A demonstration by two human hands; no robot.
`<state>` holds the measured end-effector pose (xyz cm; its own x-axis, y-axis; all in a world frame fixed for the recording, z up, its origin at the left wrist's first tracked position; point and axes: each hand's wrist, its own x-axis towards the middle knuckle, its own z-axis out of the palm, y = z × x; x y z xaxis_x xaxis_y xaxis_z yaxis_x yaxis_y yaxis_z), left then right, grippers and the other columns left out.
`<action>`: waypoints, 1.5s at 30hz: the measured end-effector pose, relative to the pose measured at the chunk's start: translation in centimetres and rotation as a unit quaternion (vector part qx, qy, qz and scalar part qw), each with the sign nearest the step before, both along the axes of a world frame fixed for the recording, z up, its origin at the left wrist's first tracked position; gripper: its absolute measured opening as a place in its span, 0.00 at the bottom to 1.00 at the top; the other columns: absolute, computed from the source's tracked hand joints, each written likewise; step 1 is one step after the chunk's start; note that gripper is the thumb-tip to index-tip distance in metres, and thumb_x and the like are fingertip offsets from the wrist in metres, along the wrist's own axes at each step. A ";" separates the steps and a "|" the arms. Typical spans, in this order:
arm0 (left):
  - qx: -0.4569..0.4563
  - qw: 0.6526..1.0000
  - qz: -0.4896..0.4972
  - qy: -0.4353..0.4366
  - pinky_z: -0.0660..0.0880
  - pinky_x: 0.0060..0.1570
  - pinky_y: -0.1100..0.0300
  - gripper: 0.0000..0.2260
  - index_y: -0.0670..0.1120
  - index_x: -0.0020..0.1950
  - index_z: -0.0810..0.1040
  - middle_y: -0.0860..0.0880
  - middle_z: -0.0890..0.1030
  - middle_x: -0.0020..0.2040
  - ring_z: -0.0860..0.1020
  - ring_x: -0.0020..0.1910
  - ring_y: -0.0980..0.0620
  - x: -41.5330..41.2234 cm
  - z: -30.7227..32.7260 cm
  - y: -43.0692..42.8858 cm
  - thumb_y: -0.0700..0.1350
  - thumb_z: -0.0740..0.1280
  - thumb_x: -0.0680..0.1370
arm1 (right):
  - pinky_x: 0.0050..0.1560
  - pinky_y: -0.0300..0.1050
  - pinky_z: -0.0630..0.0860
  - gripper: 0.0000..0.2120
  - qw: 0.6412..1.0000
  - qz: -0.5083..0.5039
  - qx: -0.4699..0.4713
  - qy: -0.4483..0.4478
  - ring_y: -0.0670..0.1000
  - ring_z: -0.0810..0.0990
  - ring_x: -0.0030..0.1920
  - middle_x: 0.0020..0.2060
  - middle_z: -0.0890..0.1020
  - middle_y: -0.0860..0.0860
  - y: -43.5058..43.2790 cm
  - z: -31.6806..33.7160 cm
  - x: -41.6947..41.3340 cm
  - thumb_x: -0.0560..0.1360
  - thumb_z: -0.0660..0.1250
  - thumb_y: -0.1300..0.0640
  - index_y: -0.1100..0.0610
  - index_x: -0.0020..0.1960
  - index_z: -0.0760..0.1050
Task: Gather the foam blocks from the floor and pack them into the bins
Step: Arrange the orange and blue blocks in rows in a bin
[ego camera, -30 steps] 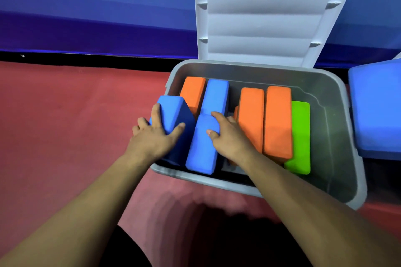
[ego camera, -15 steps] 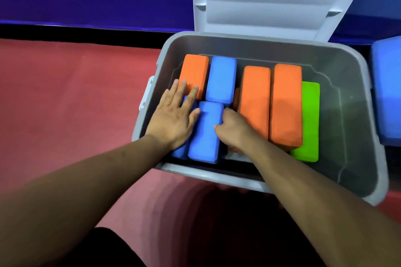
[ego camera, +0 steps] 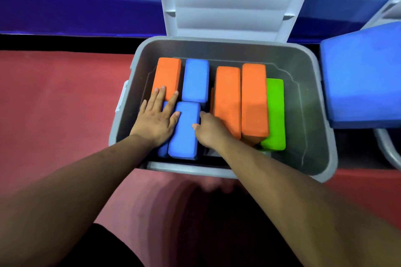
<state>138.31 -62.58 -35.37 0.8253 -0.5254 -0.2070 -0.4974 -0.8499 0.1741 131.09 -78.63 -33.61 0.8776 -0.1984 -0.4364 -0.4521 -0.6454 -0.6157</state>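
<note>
Blue block (ego camera: 184,132) sits near-left in the bin (ego camera: 314,93); my left hand (ego camera: 156,119) presses flat, fingers spread, beside it; my right hand (ego camera: 211,130) curls on its side (thumb on top); squeezed foam could pop up.

Red floor (ego camera: 54,97), blue wall (ego camera: 76,0)

Both yr forearms reach fwd, L hand (ego camera: 156,120) flat w/ fingers spread, R hand (ego camera: 211,131) fingers curled under.
</note>
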 end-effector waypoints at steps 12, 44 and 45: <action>-0.102 0.992 -0.067 0.036 0.74 0.51 0.44 0.16 0.41 0.60 0.71 0.41 0.73 0.55 0.75 0.53 0.38 -4.3 5.4 -10.2 0.51 0.60 0.78 | 0.66 0.53 0.69 0.30 0.978 -0.033 -0.207 -0.005 0.66 0.71 0.63 0.62 0.68 0.63 -12.6 4.9 -7.6 0.76 0.65 0.48 0.57 0.74 0.62; -0.344 0.901 0.243 0.104 0.75 0.55 0.49 0.27 0.53 0.64 0.71 0.48 0.79 0.54 0.78 0.51 0.45 -1.6 12.9 -7.2 0.60 0.63 0.66 | 0.54 0.53 0.79 0.32 0.929 -0.270 0.102 -0.231 0.51 0.81 0.50 0.57 0.78 0.53 -10.1 7.4 -6.7 0.65 0.70 0.42 0.46 0.65 0.62; -0.383 0.876 0.266 0.120 0.77 0.54 0.48 0.24 0.53 0.60 0.73 0.49 0.80 0.51 0.79 0.49 0.45 -1.0 13.0 -5.9 0.59 0.63 0.66 | 0.54 0.53 0.79 0.31 0.921 -0.282 0.124 -0.237 0.51 0.81 0.51 0.54 0.79 0.52 -10.0 7.7 -6.4 0.65 0.70 0.42 0.45 0.64 0.63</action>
<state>137.32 -68.49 -22.34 0.9767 -0.1395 -0.1631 0.0633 -0.5389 0.8400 124.70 -88.60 -25.95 0.7696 -0.6265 -0.1234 -0.3142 -0.2034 -0.9273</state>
